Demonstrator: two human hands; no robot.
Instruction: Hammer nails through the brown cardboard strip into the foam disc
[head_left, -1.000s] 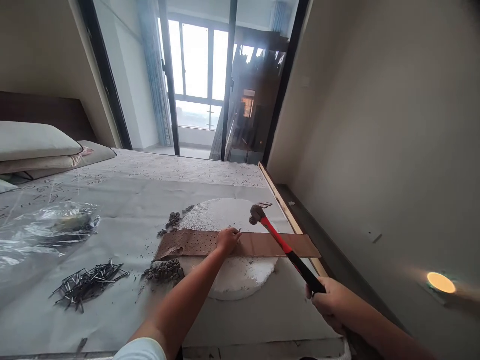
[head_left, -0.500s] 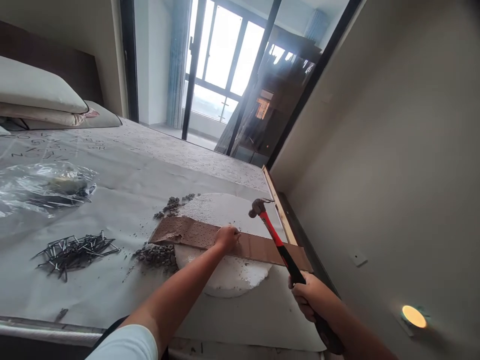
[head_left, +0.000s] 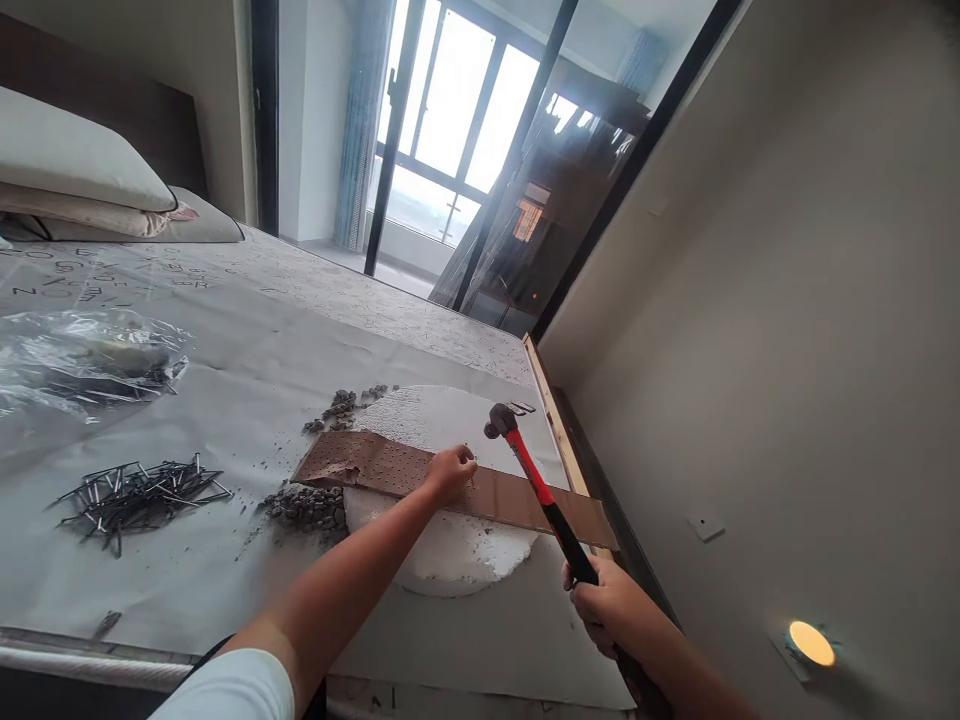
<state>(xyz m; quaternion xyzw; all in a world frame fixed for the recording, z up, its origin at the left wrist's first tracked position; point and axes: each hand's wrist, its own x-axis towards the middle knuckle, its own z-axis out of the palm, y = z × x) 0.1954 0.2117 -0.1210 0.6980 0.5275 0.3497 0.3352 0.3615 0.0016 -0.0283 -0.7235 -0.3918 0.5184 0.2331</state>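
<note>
My left hand (head_left: 448, 472) is closed in a pinch at the middle of a brown board (head_left: 510, 497). Between its fingertips is what looks like a nail, mostly hidden by the fingers. The board is dotted with small holes toward its left end and lies across a round white foam slab (head_left: 427, 410). My right hand (head_left: 600, 600) is wrapped around the black grip of a claw hammer (head_left: 529, 470) with a red neck. The hammer's dark head is raised to the right of my left hand, apart from it. A pile of nails (head_left: 142, 495) lies to the left.
Grey crumbs (head_left: 307, 508) sit around the board's left end on a grey sheet (head_left: 255, 350). A clear plastic bag (head_left: 90, 360) lies at the far left. A wooden strip (head_left: 559, 415) runs along the right edge, beside the wall (head_left: 787, 300).
The hammer and my right hand have shifted a little left, with the head slightly lower. My left hand stays at the same spot on the board. The view has tilted slightly.
</note>
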